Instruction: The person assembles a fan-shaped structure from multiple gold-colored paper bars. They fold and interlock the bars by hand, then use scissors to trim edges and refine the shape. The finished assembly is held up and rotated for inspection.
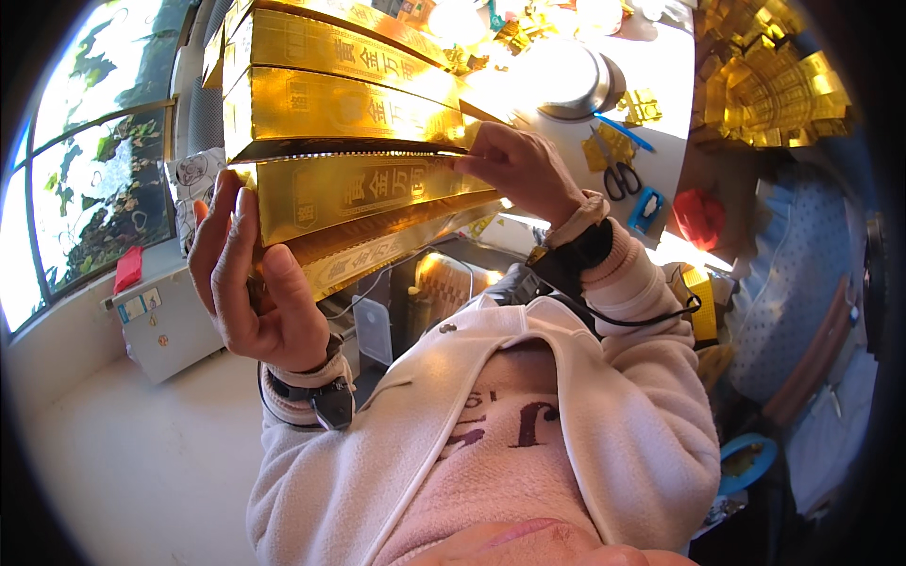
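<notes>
**Two hands on a stack of gold foil boxes**

A stack of long gold boxes (pixel 330 104) fills the upper middle of the view, held up in front of the chest. They are slim, bar-shaped cartons of shiny metallic card, embossed with raised characters and a fine border pattern, their faces catching hard glare. The lowest gold box (pixel 368 189) stands out from the stack at an angle.

The left hand (pixel 250 283) is wrapped around the near end of the lowest boxes, palm towards the camera, thumb along the edge and fingers curled behind. The right hand (pixel 519 165) is closed on the far end of the same box, fingertips pinched on the seam where it meets the one above. Both wrists wear dark straps over pale pink fleece cuffs.

Beyond the hands lies a white table (pixel 675 66), brightly lit. On it sit a round steel bowl (pixel 576 75), black-handled scissors (pixel 620 177), a blue pen (pixel 623 132), a small blue tool (pixel 647 209) and scraps of folded gold paper (pixel 609 146). A heap of folded gold paper shapes (pixel 774 85) rises at the upper right. A window (pixel 94 170) with foliage outside curves along the left, above a pale floor (pixel 142 453).
</notes>
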Action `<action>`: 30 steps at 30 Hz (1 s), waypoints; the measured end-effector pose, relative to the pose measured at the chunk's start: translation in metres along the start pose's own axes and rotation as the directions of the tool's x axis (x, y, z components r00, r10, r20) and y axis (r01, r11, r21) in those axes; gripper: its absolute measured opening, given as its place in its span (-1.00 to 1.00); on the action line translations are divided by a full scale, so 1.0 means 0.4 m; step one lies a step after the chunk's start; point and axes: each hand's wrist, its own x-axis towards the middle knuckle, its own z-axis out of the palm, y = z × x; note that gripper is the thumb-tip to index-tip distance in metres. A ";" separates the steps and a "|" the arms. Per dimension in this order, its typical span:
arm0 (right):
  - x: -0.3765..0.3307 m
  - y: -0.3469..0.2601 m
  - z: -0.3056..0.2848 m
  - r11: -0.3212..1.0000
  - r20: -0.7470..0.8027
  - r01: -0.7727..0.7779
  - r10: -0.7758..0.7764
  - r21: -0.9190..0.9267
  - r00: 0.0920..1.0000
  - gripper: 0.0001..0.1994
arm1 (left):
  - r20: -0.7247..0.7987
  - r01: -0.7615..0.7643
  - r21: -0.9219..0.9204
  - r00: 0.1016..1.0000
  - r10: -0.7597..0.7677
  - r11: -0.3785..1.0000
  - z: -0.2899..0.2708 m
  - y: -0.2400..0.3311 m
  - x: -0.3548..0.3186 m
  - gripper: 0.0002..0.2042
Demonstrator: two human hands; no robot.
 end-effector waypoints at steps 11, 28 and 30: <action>-0.010 0.155 0.064 0.988 0.005 -0.128 0.128 0.080 0.992 -0.57 | 0.004 -0.001 -0.003 1.000 0.001 1.000 -0.001 -0.002 -0.003 -0.67; 0.014 0.149 -0.002 0.993 -0.038 0.112 -0.113 -0.023 0.993 -0.56 | -0.491 0.061 -0.063 0.867 -0.084 0.996 -0.006 -0.061 -0.082 -0.12; 0.021 0.147 -0.006 0.993 0.006 0.104 -0.104 -0.061 0.995 -0.56 | -0.424 0.281 -0.212 0.836 -0.347 0.936 0.011 -0.063 -0.171 -0.16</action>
